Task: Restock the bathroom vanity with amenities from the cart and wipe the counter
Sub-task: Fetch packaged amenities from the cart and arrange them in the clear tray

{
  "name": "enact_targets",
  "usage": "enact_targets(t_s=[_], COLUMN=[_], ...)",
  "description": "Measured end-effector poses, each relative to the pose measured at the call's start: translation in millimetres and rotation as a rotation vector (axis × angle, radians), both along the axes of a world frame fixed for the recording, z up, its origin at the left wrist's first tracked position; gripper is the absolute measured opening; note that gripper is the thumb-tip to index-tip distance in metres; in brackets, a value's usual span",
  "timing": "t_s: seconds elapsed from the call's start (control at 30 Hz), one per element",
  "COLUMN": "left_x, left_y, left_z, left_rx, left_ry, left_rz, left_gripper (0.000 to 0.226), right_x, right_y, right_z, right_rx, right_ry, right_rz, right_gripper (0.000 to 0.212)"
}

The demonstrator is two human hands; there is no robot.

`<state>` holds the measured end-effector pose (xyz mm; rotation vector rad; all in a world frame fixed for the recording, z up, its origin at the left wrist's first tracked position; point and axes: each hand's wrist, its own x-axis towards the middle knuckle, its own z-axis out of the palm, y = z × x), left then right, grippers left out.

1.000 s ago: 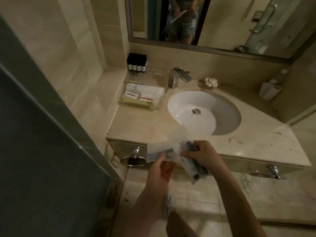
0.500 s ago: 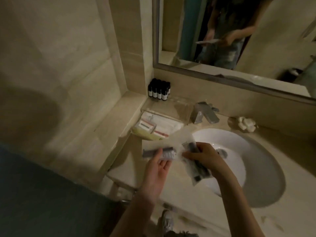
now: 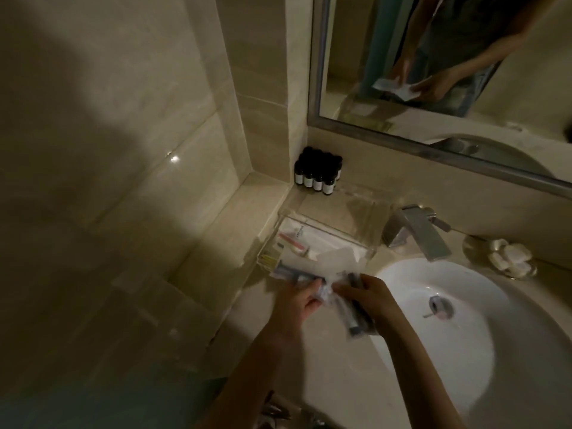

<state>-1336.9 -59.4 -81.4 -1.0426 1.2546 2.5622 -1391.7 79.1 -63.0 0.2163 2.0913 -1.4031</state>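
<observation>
Pinching with curled fingers (image 3: 312,286), the left hand (image 3: 297,305) holds one clear packet (image 3: 294,274) with a dark item inside. The right hand (image 3: 368,300) grips a small bundle of packets (image 3: 356,320), closed round them. How many packets are in the bundle I cannot tell, because it is blurred. Both hands are above the counter (image 3: 325,382), just beside the clear amenity tray (image 3: 340,226), between it and the one sink (image 3: 464,366). The wrappers look slippery, so I think a packet could slide out of the bundle and fall into the sink, where it may get wet. In the corner stand small dark bottles (image 3: 317,178): four in the front row, with more behind. Further out are one faucet (image 3: 414,233) and one soap dish (image 3: 507,261).
</observation>
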Motion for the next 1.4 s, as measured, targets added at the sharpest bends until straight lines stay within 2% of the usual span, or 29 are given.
enact_targets(t_s=[0.13, 0.23, 0.37, 0.43, 0.47, 0.5, 0.53, 0.57, 0.6, 0.63, 0.7, 0.73, 0.8, 0.87, 0.93, 1.0, 1.03, 1.13, 1.4], left_x=[-27, -43, -55, -57, -61, -66, -66, -65, -68, -69, -69, -67, -62, -61, -58, -59, -63, -71, -79], left_y=[-27, -44, -60, -67, -71, -70, -72, -76, -80, -77, -76, -78, -79, -78, -79, -82, -84, -86, -88], left_z=[-5, -22, -45, -55, -59, -61, -64, -76, -80, -81, -94, -93, -101, -92, -87, -92, -94, -97, -115], left_rx=[-0.037, -0.087, -0.387, -0.658, -0.858, -0.890, -0.877, -0.964, -1.051, -0.935, -0.971, -1.002, -1.242, -1.360, -1.485, -1.620, -1.637, -1.602, -1.660], left_ry=[-0.008, -0.043, -0.059, -0.008, 0.038, 0.050, 0.093, 0.205, 0.234, 0.185, 0.026, 0.037, 0.077, -0.001, 0.099, 0.242, 0.245, 0.096, 0.057], left_rz=[-0.033, -0.029, -0.105, -0.176, -0.164, -0.111, -0.224, -0.238, -0.263, -0.324, -0.111, -0.129, -0.121, -0.188, -0.264, -0.467, -0.571, -0.783, -0.876], left_gripper=[0.031, 0.032, 0.025, 0.022, 0.020, 0.019, 0.018, 0.021, 0.022, 0.021, 0.023, 0.029, 0.030, 0.035, 0.041, 0.045, 0.048, 0.061, 0.059], right_x=[-28, -48, -66, -69, -69, -68, -68, -69, -69, -70, -71, -71, -70, -70, -71, -72, -72, -72, -80], right_y=[-26, -44, -64, -68, -69, -69, -70, -71, -71, -73, -77, -80, -83, -84, -83, -81, -80, -81, -82], right_z=[-22, -40, -61, -71, -75, -78, -82, -85, -86, -87, -87, -87, -88, -92, -93, -95, -96, -96, -96], right_rx=[-0.018, -0.034, 0.013, 0.046, 0.051, 0.055, 0.059, 0.068, 0.076, 0.083, 0.085, 0.093, 0.110, 0.132, 0.179, 0.211, 0.218, 0.227, 0.280], right_ry=[-0.041, -0.041, -0.021, -0.031, -0.033, -0.032, -0.027, -0.020, -0.013, -0.007, 0.007, 0.013, 0.022, 0.030, 0.053, 0.069, 0.074, 0.097, 0.099], right_rz=[-0.113, -0.147, -0.142, -0.146, -0.150, -0.151, -0.147, -0.139, -0.127, -0.120, -0.119, -0.118, -0.122, -0.120, -0.095, -0.076, -0.068, -0.051, 0.013], right_gripper=[0.024, 0.022, 0.023, 0.023, 0.019, 0.018, 0.019, 0.020, 0.020, 0.020, 0.019, 0.019, 0.021, 0.021, 0.021, 0.020, 0.019, 0.018, 0.021])
